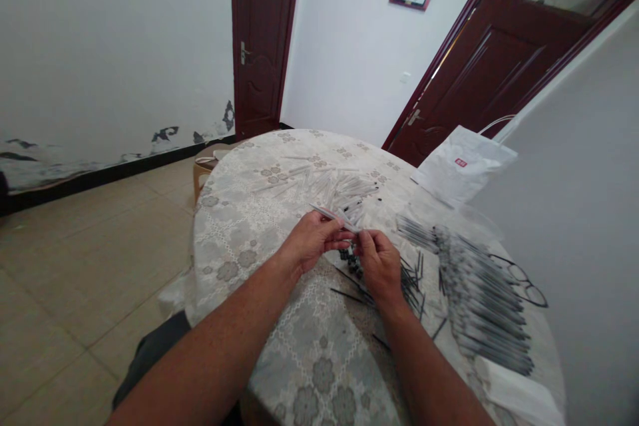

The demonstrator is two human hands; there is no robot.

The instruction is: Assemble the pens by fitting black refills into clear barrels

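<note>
- Left forearm (214, 346) and right forearm (432, 359) lay nearest the camera, rising from the bottom of the frame; both led to hands near its centre.
- Left hand (313, 241): thumb and fingers pinched a slim pale tube (323, 211) along its length; right hand (380, 267): thumb and forefinger pinched its lower-right end; whether a smaller part sat between those fingertips could not be told.
- Tube position: centre of the frame, above the patterned tablecloth (227, 239); its free tip pointed upper left.
- Handling, by judgement: light; stiff, probably plastic; smooth enough to roll under a loose pinch; liable to crack if bent sideways.
- Best hold, by judgement: mid-length with one hand, close to the end with the other; force kept along the axis.
- Adjacent: loose pale tubes (340, 185) above the hands; dark rods (410, 283) beside the right hand; grey sticks (494, 313) stacked at lower right.
</note>
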